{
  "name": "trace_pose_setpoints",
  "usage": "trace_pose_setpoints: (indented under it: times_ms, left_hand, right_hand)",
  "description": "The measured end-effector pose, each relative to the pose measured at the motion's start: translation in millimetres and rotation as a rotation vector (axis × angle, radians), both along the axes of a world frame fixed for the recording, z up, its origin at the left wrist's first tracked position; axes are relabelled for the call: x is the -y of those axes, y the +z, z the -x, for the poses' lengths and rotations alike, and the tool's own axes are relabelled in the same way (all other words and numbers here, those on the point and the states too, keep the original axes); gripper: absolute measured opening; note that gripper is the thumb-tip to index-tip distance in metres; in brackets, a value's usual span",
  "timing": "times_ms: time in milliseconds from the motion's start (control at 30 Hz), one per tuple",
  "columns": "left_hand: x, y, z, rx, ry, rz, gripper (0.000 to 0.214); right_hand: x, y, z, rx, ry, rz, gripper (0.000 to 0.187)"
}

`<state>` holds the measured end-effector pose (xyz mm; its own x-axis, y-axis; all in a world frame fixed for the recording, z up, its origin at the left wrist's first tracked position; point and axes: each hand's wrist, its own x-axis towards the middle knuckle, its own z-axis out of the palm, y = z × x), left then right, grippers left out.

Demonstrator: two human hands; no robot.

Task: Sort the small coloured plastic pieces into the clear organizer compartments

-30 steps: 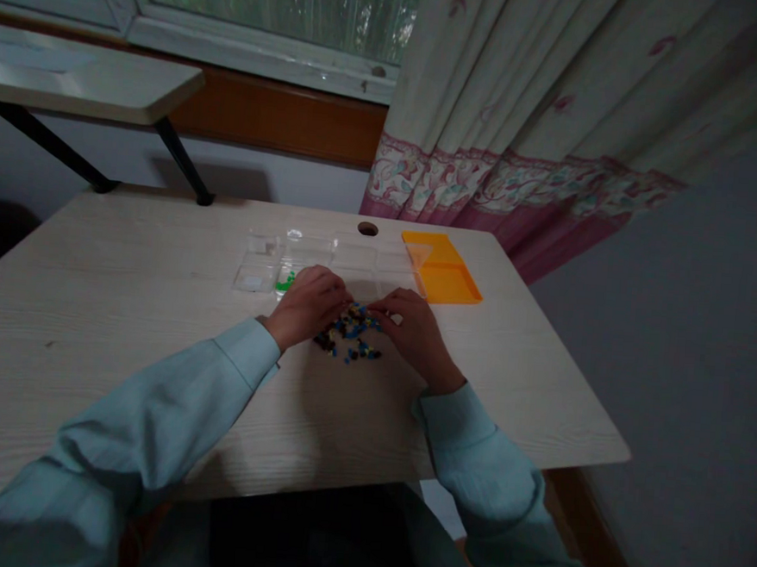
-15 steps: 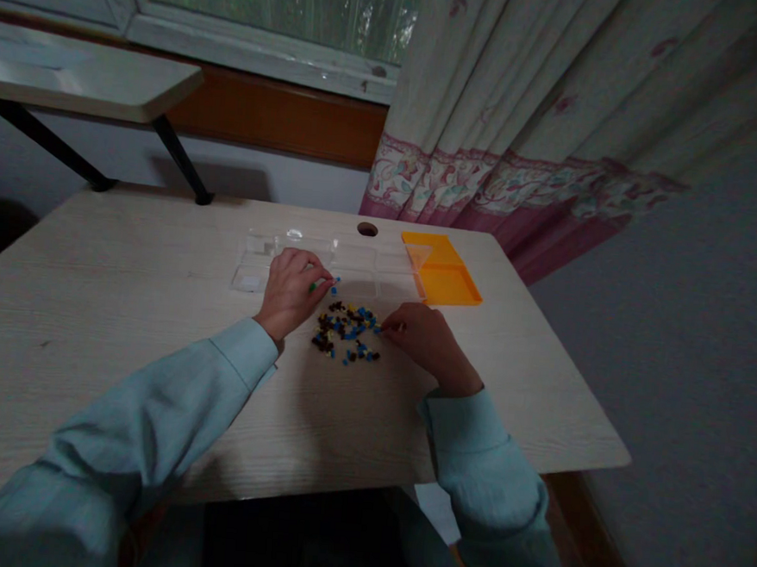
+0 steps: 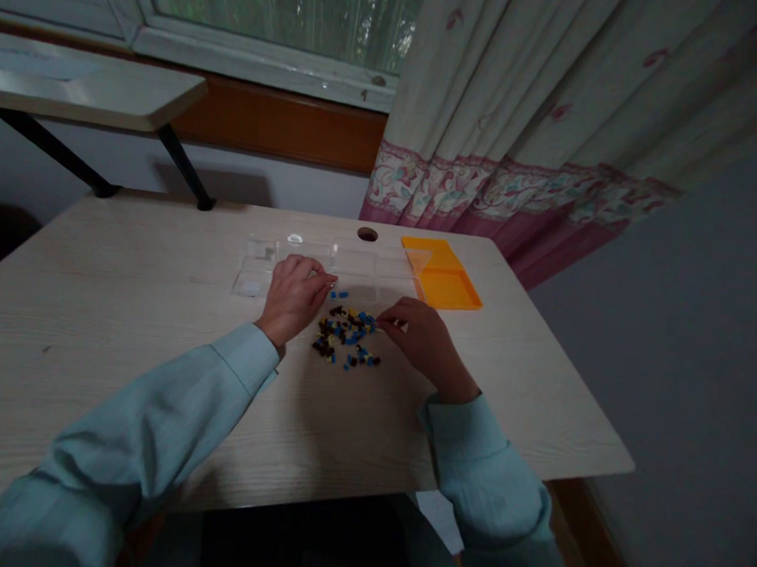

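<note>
A pile of small blue, brown and yellow pieces [image 3: 349,335], too small to name by kind, lies on the desk between my hands. My left hand [image 3: 294,299] hovers up and left of it, at the front of a clear plastic compartment box [image 3: 357,263]. Its thumb and forefinger are pinched together; what they hold, if anything, is too small to make out. Just right of those fingertips lie a few blue pieces [image 3: 339,295]. My right hand [image 3: 423,338] is at the pile's right edge, fingertips closed in a pinch by the blue pieces there, and I cannot tell what is between them.
An orange tray [image 3: 451,289] sits at the right end of the clear box. Behind it is a round cable hole [image 3: 367,234] in the desk [image 3: 211,453]. A raised shelf [image 3: 94,91] on black legs stands at the back left. A curtain [image 3: 504,154] hangs behind the desk.
A blue piece has come down beside the one near my left fingertips, and the green bit by that hand no longer shows. My right fingertips have shifted slightly left, toward the pile.
</note>
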<state>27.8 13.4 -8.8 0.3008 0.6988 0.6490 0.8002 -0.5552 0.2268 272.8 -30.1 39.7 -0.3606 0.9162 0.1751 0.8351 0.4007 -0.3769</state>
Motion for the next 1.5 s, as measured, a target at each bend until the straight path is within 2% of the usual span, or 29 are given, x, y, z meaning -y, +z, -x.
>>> trace_pose_setpoints:
  times_ms: [67, 233, 367, 900, 1067, 1233, 1400, 1500]
  left_hand:
    - [2.3, 2.0, -0.5, 0.012, -0.055, -0.010, 0.022]
    - [8.4, 3.6, -5.8, -0.059, -0.310, -0.037, 0.026]
    - [10.9, 2.3, -9.1, -0.112, -0.386, -0.064, 0.027]
    - [9.3, -0.5, -7.0, -0.119, -0.360, -0.152, 0.017]
    - [10.0, 2.0, -7.2, -0.104, -0.364, -0.110, 0.018]
    - [7.6, 3.4, -5.1, 0.000, -0.284, -0.026, 0.018]
    - [2.5, 3.6, -2.4, 0.123, -0.214, -0.012, 0.019]
    - [1.1, 3.4, -2.3, 0.138, -0.208, 0.000, 0.019]
  right_hand:
    - [0.4, -2.2, 4.4, -0.092, -0.002, -0.062, 0.011]
    - [3.7, -11.6, 16.6, -0.176, -0.013, -0.142, 0.012]
    - [5.9, -14.5, 23.1, -0.180, 0.010, -0.142, 0.013]
    - [5.3, -12.5, 24.0, -0.396, -0.001, -0.022, 0.009]
    - [5.8, -10.7, 23.3, -0.401, -0.013, -0.014, 0.011]
    - [2.1, -10.9, 15.5, -0.324, -0.072, -0.072, 0.013]
    - [-1.1, -15.4, 7.7, -0.044, 0.017, 0.016, 0.008]
    - [-0.2, -16.1, 8.2, 0.052, 0.049, 0.031, 0.007]
